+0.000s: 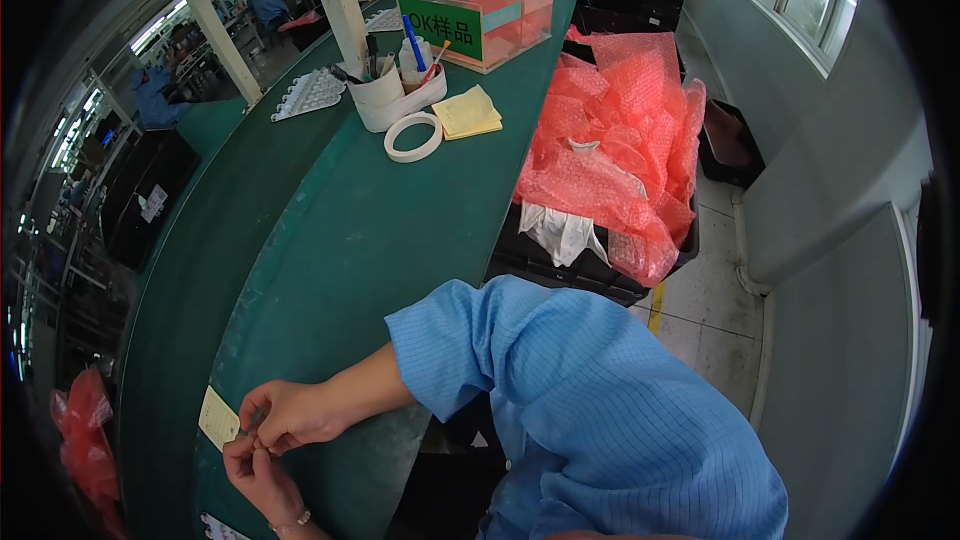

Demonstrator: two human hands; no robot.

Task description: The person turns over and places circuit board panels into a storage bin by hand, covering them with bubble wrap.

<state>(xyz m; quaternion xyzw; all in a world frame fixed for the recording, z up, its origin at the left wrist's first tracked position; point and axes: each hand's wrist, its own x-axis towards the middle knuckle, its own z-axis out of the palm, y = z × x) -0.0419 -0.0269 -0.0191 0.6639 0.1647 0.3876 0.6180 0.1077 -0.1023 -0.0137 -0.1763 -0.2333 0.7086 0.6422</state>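
Observation:
My right hand [292, 414] and my left hand [264, 483] meet over the near left part of the green table. Both have their fingers bent, and the fingertips press together in a pinch. Whatever lies between them is too small or too covered to make out. Right beside the fingertips is a small yellow paper slip [217, 418] with faint printed lines; whether the fingers touch it I cannot tell. A bracelet [303, 517] circles my left wrist. The blue sleeve [600, 380] covers my right upper arm.
Farther along the table [350, 230] are a tape roll [413, 153], yellow paper pads [467, 113], a white pen holder [383, 105] and a clear box with a green label [440, 28]. Pink bubble wrap [620, 140] fills a black crate to the right. A white tray [308, 94] lies left.

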